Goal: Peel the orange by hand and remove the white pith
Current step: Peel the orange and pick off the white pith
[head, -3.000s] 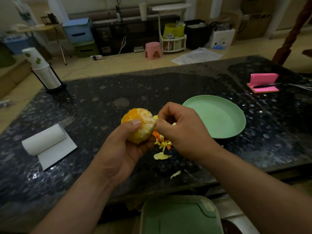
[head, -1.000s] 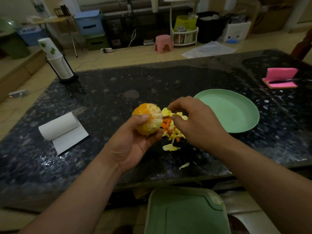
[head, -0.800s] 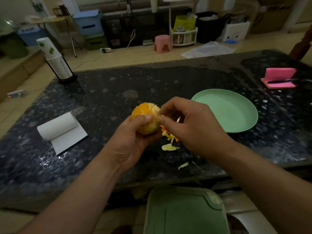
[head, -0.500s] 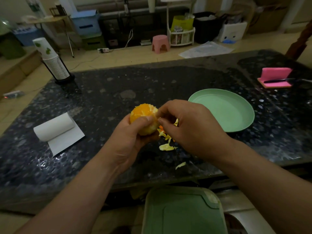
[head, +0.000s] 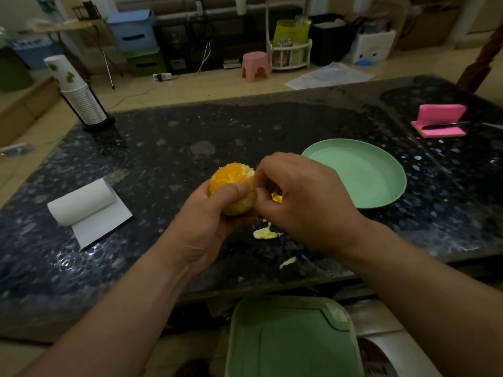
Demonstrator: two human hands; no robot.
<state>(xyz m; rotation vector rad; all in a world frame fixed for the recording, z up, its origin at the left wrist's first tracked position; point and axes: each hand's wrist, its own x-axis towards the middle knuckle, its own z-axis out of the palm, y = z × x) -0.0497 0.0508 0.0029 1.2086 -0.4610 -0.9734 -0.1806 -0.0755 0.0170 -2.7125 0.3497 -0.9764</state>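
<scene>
A second ago the right hand was lowered over the peel scraps at the centre of the frame, apart from the orange. Now it is back against the fruit's right side, fingertips pinching at its surface beside the thumb of the left hand. It hides most of the scraps, and only pale pieces show below it.

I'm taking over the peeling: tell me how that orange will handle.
The orange in the left hand shows bare flesh on top, so it is probably slippery and easily crushed. Being round, it would likely roll if set on the table.
</scene>
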